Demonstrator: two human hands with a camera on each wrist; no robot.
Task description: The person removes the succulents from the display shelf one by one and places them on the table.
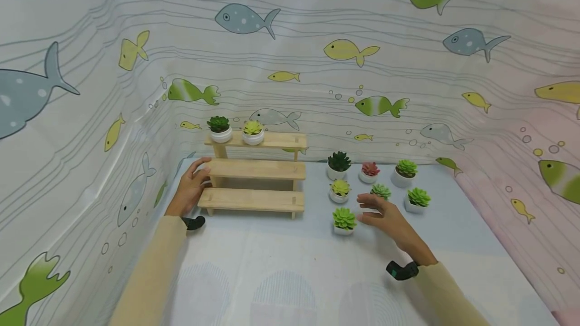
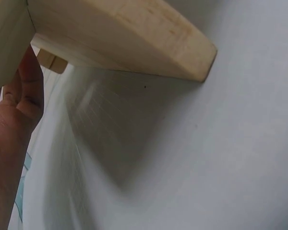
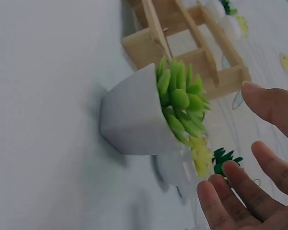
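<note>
A three-step wooden plant stand (image 1: 254,169) stands at the back left. My left hand (image 1: 189,189) holds the left end of its middle step; in the left wrist view the fingers pass behind the wood and are partly hidden. My right hand (image 1: 384,217) hovers just right of a bright green potted succulent (image 1: 344,219), fingers spread and holding nothing. In the right wrist view this succulent's square white pot (image 3: 134,115) sits apart from the fingertips. On the top step are a dark green succulent (image 1: 219,127) and a yellow-green succulent (image 1: 252,131) in round white pots.
Behind the right hand stand several more potted succulents: a dark green one (image 1: 339,164), a yellow one (image 1: 340,190), a red one (image 1: 369,171), a pale green one (image 1: 380,191) partly hidden, and two bright green ones at right (image 1: 405,171). Fish-print sheeting (image 1: 312,14) encloses the table.
</note>
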